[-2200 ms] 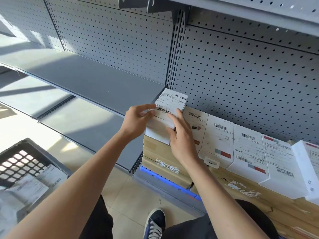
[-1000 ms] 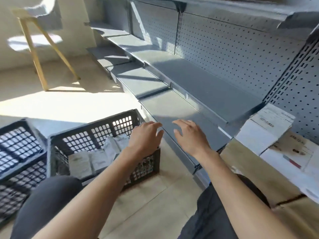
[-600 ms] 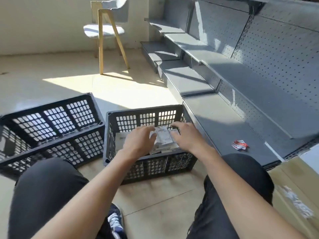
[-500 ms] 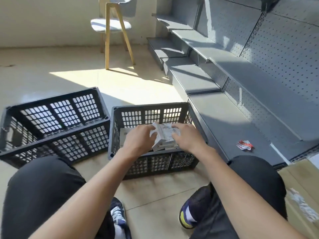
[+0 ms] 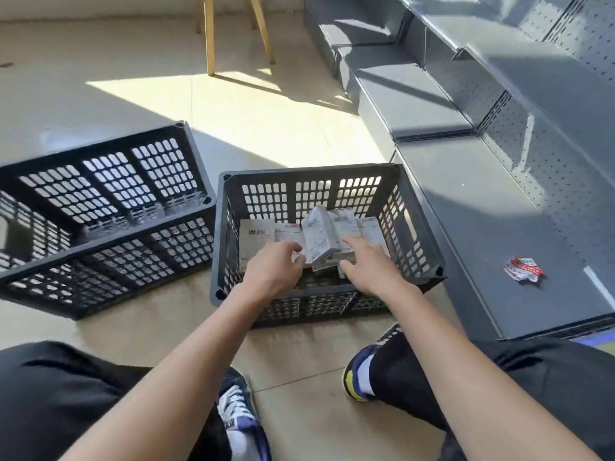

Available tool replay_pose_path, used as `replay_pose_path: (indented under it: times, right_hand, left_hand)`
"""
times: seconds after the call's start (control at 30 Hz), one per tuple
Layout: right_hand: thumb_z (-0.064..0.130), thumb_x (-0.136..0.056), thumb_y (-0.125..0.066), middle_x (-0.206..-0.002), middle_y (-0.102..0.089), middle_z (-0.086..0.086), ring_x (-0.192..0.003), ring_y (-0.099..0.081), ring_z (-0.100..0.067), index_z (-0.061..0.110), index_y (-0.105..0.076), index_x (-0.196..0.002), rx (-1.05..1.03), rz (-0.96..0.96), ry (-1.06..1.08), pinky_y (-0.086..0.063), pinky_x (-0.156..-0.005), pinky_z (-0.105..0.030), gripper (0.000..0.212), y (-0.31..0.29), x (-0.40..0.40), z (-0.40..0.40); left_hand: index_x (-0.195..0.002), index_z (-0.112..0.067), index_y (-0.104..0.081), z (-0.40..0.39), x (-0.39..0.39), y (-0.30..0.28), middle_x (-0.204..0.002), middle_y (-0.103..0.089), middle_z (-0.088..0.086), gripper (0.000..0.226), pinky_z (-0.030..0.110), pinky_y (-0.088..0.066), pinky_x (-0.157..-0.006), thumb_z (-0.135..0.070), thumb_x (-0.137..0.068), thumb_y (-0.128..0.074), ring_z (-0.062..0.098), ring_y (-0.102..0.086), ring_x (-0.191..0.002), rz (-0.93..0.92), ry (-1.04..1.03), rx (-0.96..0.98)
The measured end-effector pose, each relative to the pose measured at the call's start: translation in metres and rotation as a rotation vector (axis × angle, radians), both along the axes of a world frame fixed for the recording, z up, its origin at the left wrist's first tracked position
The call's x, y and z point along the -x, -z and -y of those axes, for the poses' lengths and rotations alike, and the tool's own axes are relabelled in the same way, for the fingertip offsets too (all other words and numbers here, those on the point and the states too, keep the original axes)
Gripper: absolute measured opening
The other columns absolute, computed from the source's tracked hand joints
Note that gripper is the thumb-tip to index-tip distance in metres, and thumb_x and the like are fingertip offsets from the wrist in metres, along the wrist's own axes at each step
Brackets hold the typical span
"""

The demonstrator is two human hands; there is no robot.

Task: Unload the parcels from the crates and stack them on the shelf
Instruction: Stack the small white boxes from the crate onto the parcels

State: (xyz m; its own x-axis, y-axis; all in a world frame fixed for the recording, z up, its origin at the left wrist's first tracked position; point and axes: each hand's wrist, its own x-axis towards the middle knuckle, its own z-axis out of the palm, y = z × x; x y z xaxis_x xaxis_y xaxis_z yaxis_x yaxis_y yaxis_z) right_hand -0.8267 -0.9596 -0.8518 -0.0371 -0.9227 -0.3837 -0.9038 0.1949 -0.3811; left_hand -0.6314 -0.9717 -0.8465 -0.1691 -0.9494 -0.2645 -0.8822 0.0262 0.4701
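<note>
1. Hands reach into the nearer black crate (image 5: 229, 234) on the floor. The left hand (image 5: 271, 272) curls its fingers round the lower edge of a white parcel (image 5: 317, 236) that stands tilted upright above the others.
2. The right hand (image 5: 367, 267) lies just beside that parcel with fingers nearly straight, its fingertips resting on the flat parcels (image 5: 258, 239) in the crate.
3. A second crate (image 5: 109, 207) sits to the left, touching the first.
4. The grey shelf (image 5: 482, 234) runs along the right, a small red-and-white scrap (image 5: 523, 268) on it.
</note>
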Motion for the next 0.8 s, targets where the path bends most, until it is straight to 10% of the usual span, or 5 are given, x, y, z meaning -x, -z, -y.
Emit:
replay_pose_path:
  times: [0.8]
  right_hand:
    - [0.028, -0.095, -0.059, -0.164, -0.017, -0.011, -0.146, -0.021, -0.037, 0.028, -0.016, -0.156, -0.199, -0.057, -0.04, -0.031, -0.114, -0.058, 0.075, 0.161, 0.009, 0.14]
  left_hand:
    - [-0.156, -0.02, -0.033, 0.121, -0.012, 0.16, -0.164, -0.025, 0.011, 0.063, 0.059, -0.027, -0.118, -0.039, -0.1, -0.052, 0.031, -0.016, -0.153, 0.132, -0.041, -0.344]
